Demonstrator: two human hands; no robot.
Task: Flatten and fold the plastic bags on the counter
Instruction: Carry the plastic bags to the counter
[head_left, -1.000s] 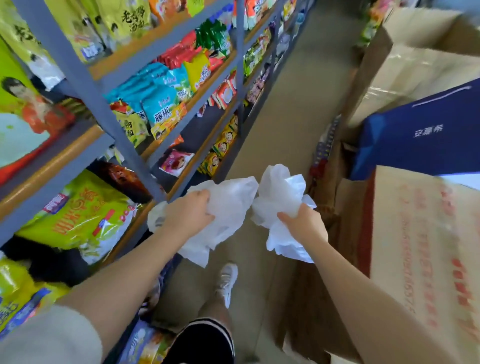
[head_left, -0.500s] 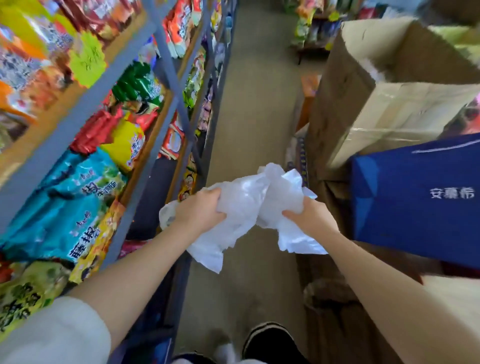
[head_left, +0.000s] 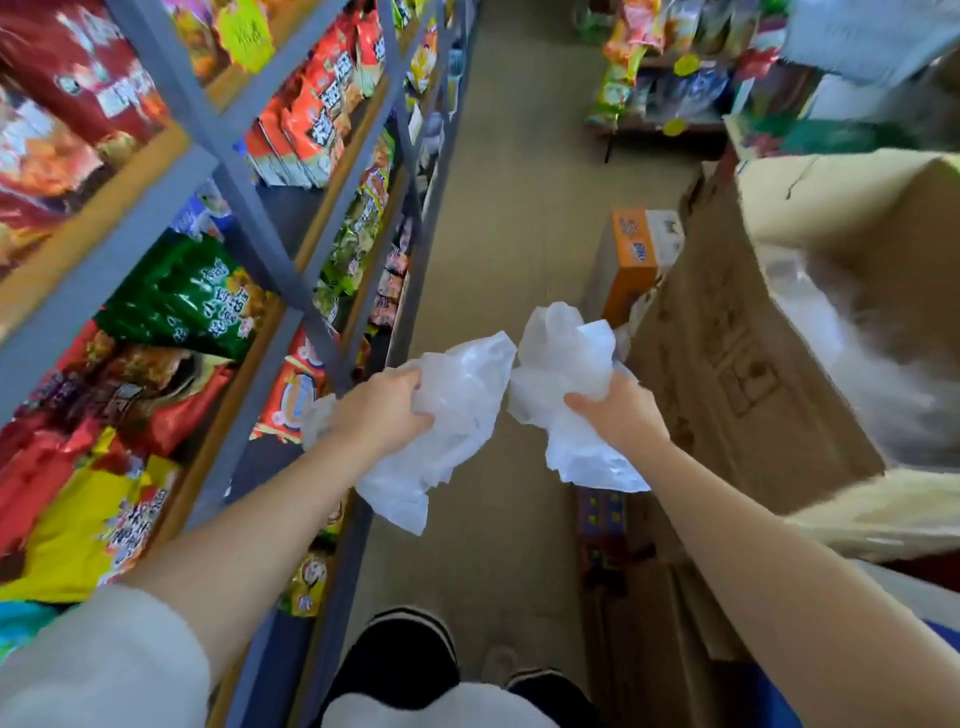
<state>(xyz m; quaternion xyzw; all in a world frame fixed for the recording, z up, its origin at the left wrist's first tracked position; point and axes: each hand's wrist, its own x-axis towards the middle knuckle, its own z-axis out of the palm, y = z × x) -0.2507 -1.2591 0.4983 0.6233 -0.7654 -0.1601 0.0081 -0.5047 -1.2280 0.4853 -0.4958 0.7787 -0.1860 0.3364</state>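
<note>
Two crumpled white plastic bags are held in the air over a shop aisle. My left hand (head_left: 382, 410) grips one plastic bag (head_left: 457, 405), which hangs down below my wrist. My right hand (head_left: 618, 415) grips the other plastic bag (head_left: 563, 353), bunched above my fingers with a flap drooping beneath. The two bags almost touch in the middle. No counter is in view.
Grey metal shelving (head_left: 249, 208) packed with snack packets runs along the left. Large cardboard boxes (head_left: 753, 353) stand on the right, one open with white plastic inside. An orange box (head_left: 631, 260) sits on the tan floor (head_left: 519, 182). More shelves stand at the far end.
The view has moved forward along the aisle and the blue box has dropped out of sight. My hands have drawn slightly apart, so the two bags now show a gap between them.
</note>
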